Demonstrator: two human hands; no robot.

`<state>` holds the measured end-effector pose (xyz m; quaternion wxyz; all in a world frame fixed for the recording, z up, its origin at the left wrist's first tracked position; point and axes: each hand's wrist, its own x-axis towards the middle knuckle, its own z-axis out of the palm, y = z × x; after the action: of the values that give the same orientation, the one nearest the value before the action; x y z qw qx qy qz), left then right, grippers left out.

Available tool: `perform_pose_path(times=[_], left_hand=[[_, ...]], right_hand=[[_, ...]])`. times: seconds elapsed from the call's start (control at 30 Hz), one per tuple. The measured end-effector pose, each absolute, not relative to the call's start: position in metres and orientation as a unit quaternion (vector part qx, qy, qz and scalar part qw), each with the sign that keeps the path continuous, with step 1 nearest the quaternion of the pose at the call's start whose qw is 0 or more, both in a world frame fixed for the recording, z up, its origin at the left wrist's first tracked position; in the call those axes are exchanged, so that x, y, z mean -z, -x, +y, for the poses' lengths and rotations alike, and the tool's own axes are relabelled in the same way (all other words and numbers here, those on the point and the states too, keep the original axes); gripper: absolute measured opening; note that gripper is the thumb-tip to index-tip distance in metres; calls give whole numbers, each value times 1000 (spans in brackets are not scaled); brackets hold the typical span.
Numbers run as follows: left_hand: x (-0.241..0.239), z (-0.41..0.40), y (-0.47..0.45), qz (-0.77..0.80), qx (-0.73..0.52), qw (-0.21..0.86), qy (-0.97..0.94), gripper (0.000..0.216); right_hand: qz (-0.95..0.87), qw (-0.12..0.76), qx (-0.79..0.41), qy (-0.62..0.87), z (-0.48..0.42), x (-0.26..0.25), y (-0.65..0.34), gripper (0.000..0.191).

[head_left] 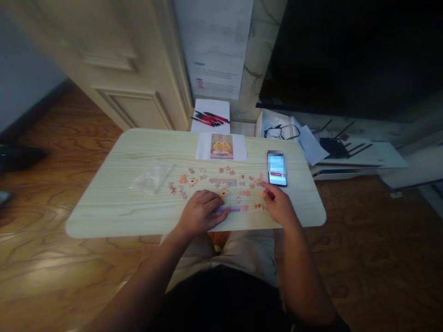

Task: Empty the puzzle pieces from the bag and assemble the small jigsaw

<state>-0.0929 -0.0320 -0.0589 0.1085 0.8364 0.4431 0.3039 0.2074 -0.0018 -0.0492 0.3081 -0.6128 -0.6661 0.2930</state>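
My left hand (202, 210) rests on the table over the left side of a partly joined jigsaw puzzle (224, 192), its thumb spread from the fingers. A purple strip of joined pieces (234, 209) shows past the thumb. To the right, my right hand (279, 205) has thumb and index finger bent around a small orange puzzle piece (262, 194). Loose puzzle pieces (182, 178) in pink and orange lie left of and above the joined part. More pieces (256, 180) lie close to my right fingertips. My left hand hides part of the puzzle.
A sheet with a yellow character picture (222, 146) lies at the table's far edge. A clear plastic bag (151, 177) is on the left, a lit phone (277, 168) on the right. Red and black pens (211, 118) lie on a white surface beyond the table (104, 193).
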Motion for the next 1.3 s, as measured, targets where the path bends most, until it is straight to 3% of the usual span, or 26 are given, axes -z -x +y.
perform_pose_path(times=[0.17,0.3,0.4,0.57,0.87,1.1,1.3], left_hand=[[58,-32,93,442,-306,112,-836,17],[52,-32,90,434,-276,110,-850,46],[50,-31,88,428,-257,106,-860,62],[51,-30,90,417,-260,112,-864,65],[51,-30,95,415,-262,126,-862,51],[50,-37,93,414,-279,113,-859,25],[47,-38,91,428,-276,116,-853,21]], right_hand=[[-641,289,-322,633,-5,45,-206,19],[-668,276,-334,605,-7,41,-202,13],[-706,275,-315,571,-7,40,-197,15],[-708,281,-263,592,-5,43,-201,20],[-680,244,-85,686,33,34,-205,17],[-676,172,-53,714,71,37,-182,15],[-691,120,-53,711,76,44,-180,15]])
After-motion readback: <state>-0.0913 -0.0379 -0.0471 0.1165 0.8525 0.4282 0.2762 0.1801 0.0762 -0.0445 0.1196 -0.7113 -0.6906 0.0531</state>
